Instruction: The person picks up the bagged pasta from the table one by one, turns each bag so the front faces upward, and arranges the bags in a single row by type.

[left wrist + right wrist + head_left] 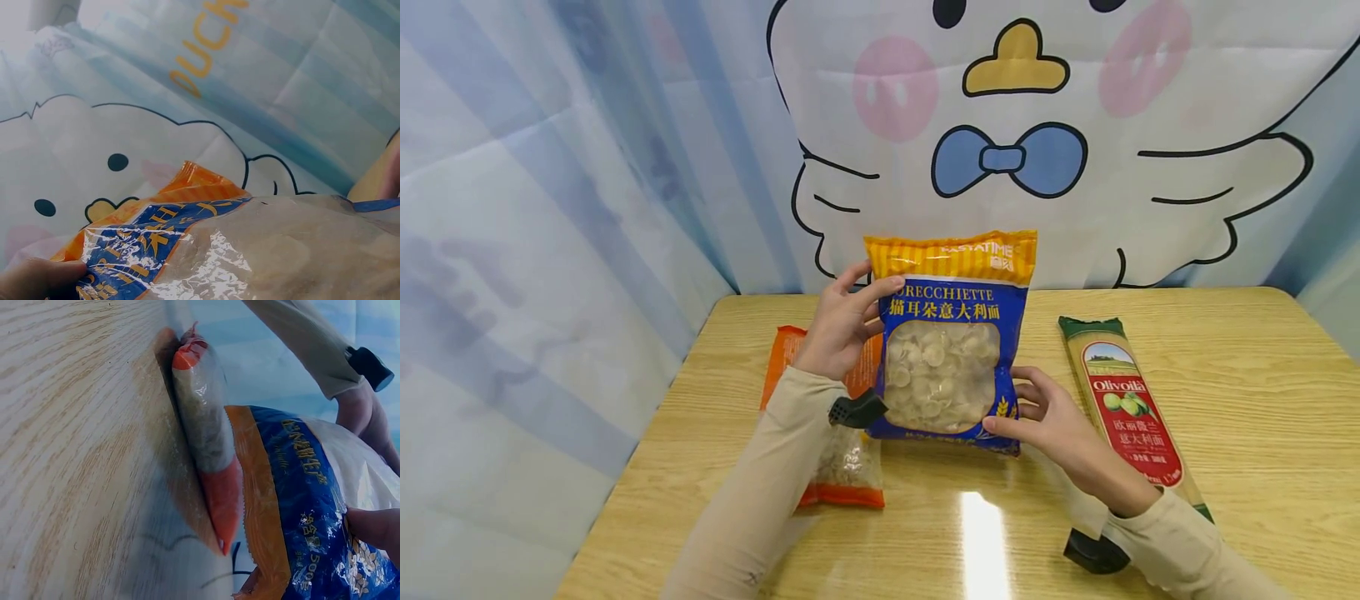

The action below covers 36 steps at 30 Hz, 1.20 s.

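A blue and yellow bag of orecchiette pasta (940, 358) is held upright, its printed front and clear window facing the head camera. My left hand (842, 321) grips its upper left edge, thumb across the front. At the lower right corner, my right hand (1060, 433) pinches the bag with the thumb in front and fingers behind. The right wrist view shows the bag's bottom seam (265, 512) raised beside the tabletop. In the left wrist view, the left thumb (44, 275) presses on the blue printed film.
Behind the left forearm, an orange bag with a clear section (850, 462) lies on the wooden table (910, 533). A long pack of Olivoilà spaghetti (1127, 404) lies at the right, partly behind the right forearm. A cartoon-printed curtain (1000, 217) hangs at the table's back edge.
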{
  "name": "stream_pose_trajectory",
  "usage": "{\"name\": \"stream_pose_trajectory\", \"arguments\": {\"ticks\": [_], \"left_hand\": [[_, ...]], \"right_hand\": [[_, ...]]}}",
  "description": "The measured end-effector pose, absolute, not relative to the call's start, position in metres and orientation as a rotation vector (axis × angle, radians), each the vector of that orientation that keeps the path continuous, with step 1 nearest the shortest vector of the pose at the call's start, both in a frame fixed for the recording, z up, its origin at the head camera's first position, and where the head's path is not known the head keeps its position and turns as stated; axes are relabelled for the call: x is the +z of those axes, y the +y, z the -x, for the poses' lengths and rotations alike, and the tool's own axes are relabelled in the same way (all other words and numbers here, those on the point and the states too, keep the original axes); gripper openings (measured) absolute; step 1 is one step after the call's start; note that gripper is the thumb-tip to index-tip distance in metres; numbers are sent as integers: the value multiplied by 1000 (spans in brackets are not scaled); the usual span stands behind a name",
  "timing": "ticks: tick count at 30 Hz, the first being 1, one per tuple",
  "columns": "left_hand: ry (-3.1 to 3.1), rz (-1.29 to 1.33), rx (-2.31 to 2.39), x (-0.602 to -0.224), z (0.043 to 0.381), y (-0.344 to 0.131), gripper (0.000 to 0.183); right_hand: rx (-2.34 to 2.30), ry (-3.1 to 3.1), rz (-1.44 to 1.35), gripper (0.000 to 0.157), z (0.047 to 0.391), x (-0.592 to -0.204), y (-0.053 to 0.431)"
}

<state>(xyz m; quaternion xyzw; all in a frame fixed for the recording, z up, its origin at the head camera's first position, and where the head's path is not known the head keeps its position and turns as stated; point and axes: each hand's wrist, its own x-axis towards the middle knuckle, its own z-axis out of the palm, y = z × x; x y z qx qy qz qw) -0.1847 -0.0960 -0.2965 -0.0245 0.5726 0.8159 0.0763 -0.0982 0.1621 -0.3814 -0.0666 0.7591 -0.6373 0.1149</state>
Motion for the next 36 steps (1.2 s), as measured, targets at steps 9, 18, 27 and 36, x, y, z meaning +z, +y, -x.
{"name": "stream_pose_trajectory", "arguments": {"ticks": [9, 18, 27, 36], "left_hand": [[1743, 119, 2456, -305, 190, -98, 67], [1758, 222, 2450, -322, 201, -98, 64], [1818, 259, 2365, -341, 207, -87, 61], [1830, 279, 2261, -358, 212, -71, 61]], "right_hand": [[-1813, 2212, 163, 79, 98, -378, 166], [-1754, 2175, 105, 76, 95, -373, 176], [-1717, 2078, 75, 83, 91, -379, 192], [-1640, 2058, 35, 87, 87, -387, 204]]}}
